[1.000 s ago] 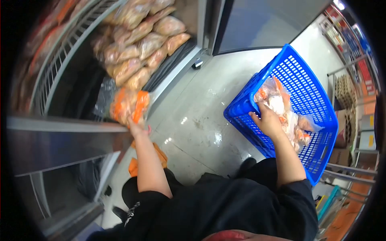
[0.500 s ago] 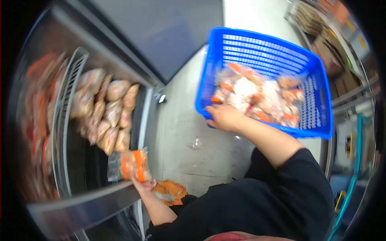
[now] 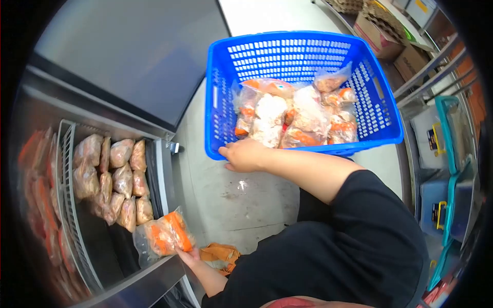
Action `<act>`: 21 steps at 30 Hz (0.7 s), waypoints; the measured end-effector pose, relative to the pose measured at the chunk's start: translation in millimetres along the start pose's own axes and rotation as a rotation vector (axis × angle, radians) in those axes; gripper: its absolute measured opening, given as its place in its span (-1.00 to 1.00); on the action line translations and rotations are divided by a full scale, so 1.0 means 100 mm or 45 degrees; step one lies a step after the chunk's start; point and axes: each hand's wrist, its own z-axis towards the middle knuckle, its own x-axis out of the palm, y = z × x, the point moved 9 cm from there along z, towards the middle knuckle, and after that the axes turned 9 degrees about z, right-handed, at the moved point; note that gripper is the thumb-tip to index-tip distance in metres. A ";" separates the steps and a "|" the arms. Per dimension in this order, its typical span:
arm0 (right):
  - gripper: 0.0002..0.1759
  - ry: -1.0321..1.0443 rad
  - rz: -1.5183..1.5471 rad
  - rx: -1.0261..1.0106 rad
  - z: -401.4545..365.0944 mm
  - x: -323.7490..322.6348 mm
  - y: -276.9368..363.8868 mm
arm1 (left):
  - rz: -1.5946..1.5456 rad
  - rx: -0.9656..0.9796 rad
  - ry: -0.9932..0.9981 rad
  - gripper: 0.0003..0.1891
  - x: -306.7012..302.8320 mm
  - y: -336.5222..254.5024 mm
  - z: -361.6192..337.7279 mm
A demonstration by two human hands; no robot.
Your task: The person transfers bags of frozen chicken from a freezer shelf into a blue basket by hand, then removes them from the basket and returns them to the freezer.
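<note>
A clear plastic bag with orange and pale contents (image 3: pixel 168 233) is held in my left hand (image 3: pixel 189 255), over the front edge of the open cold cabinet. My right hand (image 3: pixel 245 155) grips the near left rim of a blue basket (image 3: pixel 303 37). Several bags with orange and whitish pieces (image 3: pixel 308 120) lie in the basket, which is tilted toward me. Inside the cabinet, left of my left hand, several bags of pale pinkish meat (image 3: pixel 122 179) sit in rows beside a white wire divider (image 3: pixel 69 190).
A grey door (image 3: pixel 138 56) stands open at the upper left. More orange-red packs (image 3: pixel 46 200) lie beyond the divider. On the right are cardboard boxes (image 3: pixel 380 38) and clear bins with teal rims (image 3: pixel 447 133). Orange-brown material (image 3: pixel 220 255) lies on the floor.
The view has shifted, and the blue basket now appears further left, with my right hand still on its rim. The held bag is now tilted and lower in view.
</note>
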 end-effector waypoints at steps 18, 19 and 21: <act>-0.13 -0.523 -0.673 0.709 -0.94 -2.09 -3.08 | -0.324 -0.001 1.511 -0.20 3.27 -0.72 -1.71; -0.07 -0.450 -0.707 0.798 -1.01 -1.93 -3.54 | -0.319 -0.010 1.491 -0.20 3.30 -0.69 -1.71; -0.30 -0.407 -0.785 0.874 -1.16 -1.73 -3.96 | -0.298 -0.015 1.450 -0.21 3.36 -0.62 -1.68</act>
